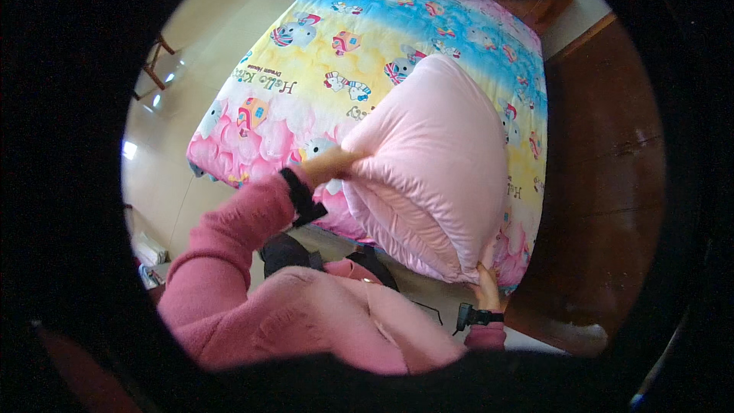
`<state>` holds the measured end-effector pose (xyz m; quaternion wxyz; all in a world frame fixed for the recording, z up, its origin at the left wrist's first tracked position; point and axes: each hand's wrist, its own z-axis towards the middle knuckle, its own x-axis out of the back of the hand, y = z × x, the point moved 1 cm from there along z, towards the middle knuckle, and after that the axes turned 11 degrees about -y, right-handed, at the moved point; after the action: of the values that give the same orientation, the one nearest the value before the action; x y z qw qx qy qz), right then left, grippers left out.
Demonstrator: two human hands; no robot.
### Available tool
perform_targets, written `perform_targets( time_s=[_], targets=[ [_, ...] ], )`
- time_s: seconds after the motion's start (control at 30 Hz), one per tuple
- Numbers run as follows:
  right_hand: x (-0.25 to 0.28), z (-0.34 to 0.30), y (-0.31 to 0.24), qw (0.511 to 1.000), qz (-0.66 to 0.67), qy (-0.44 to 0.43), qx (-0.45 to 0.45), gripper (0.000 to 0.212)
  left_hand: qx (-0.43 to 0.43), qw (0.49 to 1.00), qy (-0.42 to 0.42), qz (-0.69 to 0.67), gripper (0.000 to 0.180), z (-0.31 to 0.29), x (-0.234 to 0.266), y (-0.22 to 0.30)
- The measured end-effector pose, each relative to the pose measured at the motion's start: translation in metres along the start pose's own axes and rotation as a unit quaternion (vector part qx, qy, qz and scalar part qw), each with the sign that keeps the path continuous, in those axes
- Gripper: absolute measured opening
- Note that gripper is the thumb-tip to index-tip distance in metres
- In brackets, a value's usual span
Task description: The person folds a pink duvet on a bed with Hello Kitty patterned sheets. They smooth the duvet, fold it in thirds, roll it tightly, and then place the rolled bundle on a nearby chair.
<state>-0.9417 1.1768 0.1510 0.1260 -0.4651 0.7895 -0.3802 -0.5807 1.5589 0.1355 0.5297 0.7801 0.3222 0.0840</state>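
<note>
A puffy pink pillow (436,138) is tilted up over the near part of the bed, its pointed corner toward the far side. Along its near edge runs a deep fold or opening with wrinkled cloth inside. My left hand (336,163) is closed on the pillow's left edge, fingers partly hidden by the fabric. At the lower right corner, my right hand (485,288) pinches the cloth close to the bed's near edge. Both wrists wear black straps. Under the pillow lies a printed bedspread (313,61) in yellow, blue and pink with cartoon figures.
Dark brown wooden panelling (592,176) stands close along the bed's right side. Pale floor tiles (172,160) stretch to the left, with part of a wooden stool or chair (155,65) at the far left. Some pale items (150,250) sit at the lower left.
</note>
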Motion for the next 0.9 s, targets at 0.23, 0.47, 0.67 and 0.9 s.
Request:
perform_targets(
  time_s=[0.23,0.47,0.67,0.9],
  targets=[
    [-0.044,-0.054,0.012,0.988,0.089,-0.125,0.026,0.045,-0.259,0.778,-0.061,0.569,0.055,-0.014,0.052,0.083],
    [-0.098,-0.061,0.065,0.945,0.262,-0.191,-0.032,0.051,0.135,0.977,0.038,0.159,0.037,0.014,0.045,0.093],
    [-0.025,-0.086,0.194,0.949,0.281,-0.135,-0.052,0.053,0.160,0.982,0.096,0.000,0.032,0.016,-0.062,-0.068],
    [0.037,-0.032,0.270,0.943,0.299,-0.147,-0.018,0.048,0.113,0.973,0.191,0.064,0.040,0.050,-0.138,-0.124]
  ],
)
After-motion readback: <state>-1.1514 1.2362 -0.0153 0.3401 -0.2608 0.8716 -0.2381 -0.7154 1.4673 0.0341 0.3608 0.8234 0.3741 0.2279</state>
